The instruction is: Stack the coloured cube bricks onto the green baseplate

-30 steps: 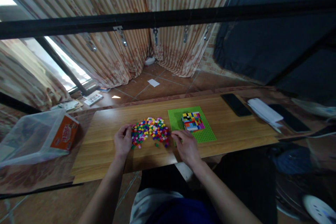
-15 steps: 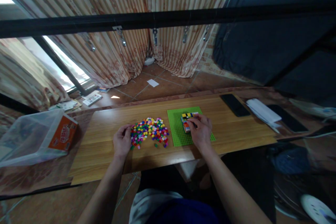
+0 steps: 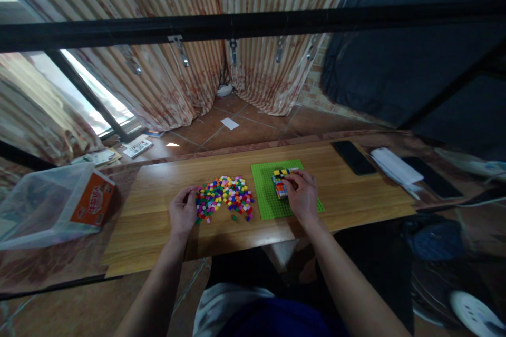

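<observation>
A loose pile of small multicoloured building bricks (image 3: 224, 195) lies left of a green studded baseplate (image 3: 263, 205). On the baseplate sits a low built block of bricks (image 3: 281, 189), yellow and black along its far side, orange and blue nearer me. My right hand (image 3: 303, 197) reaches over its right part, thumb and fingertips pinched together at its top. Whatever is between those fingertips is too small to make out. My left hand (image 3: 184, 210) rests at the pile's left edge with its fingers curled together, and what they hold, if anything, is hidden.
The wooden board (image 3: 138, 221) carries everything. A dark phone (image 3: 353, 158) lies at its far right, beside a white object (image 3: 396, 166) and another dark slab (image 3: 434, 176). A clear plastic bin (image 3: 47, 205) stands off its left end. A black bar (image 3: 253, 23) crosses ahead.
My right fingertips have shifted very slightly toward the far side of the built block. My left hand stays at the pile's edge.
</observation>
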Demonstrator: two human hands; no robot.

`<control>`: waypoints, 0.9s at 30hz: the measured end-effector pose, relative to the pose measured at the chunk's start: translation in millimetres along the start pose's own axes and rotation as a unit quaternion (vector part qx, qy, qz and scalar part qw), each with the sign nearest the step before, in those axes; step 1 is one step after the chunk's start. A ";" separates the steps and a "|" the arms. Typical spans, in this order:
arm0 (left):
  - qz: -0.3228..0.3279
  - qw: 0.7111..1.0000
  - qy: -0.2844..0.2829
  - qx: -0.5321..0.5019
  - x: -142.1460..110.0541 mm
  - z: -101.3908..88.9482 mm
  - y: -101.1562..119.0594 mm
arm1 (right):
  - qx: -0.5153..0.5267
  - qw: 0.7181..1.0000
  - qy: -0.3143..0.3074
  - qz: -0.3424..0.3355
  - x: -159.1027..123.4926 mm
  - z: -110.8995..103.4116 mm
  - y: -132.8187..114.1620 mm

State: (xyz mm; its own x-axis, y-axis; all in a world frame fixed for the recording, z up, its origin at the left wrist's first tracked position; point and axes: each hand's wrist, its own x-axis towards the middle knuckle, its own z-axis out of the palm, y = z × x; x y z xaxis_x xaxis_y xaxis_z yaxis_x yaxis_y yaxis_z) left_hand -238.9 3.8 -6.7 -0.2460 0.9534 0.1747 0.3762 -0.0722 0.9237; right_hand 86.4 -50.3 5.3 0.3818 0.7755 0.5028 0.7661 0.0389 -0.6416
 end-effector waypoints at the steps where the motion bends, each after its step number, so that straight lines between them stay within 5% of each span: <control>1: 0.002 1.000 0.000 0.002 0.3 0.2 -1.1 | 0.001 1.000 0.001 0.000 -0.1 0.1 0.1; 27: -0.010 1.000 0.006 0.001 -1.2 0.4 1.2 | 0.026 0.998 0.031 0.038 9.2 2.9 -8.7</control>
State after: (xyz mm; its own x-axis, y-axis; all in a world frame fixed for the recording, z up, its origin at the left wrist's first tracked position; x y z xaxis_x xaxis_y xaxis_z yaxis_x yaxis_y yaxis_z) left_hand -237.8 2.7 -5.9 -0.2638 0.9510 0.1611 0.3737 -0.0532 0.9260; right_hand 81.7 -41.7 13.8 0.4699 0.7368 0.4861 0.7066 0.0161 -0.7074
